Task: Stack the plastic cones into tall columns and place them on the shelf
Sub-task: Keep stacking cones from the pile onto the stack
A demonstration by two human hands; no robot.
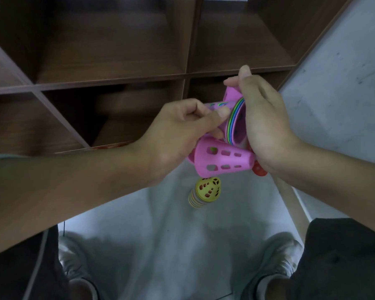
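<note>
My left hand [178,131] grips a sideways stack of nested cones [232,120], pink outside with coloured rims showing. My right hand [266,124] curls round the stack's wide end, thumb and forefinger pinching a pink rim. A loose pink cone [223,159] with slotted holes lies sideways just below the stack, between both hands. On the floor below stands a short cone stack with a yellow cone on top [206,191]. A red cone [260,171] peeks out under my right wrist. The dark wooden shelf [117,81] rises in front of me.
The shelf's cubbies are open boxes with wooden dividers; something red shows at the bottom cubby's edge [108,146]. A grey wall [338,79] runs along the right. My two shoes [74,267] stand on the pale floor at the bottom.
</note>
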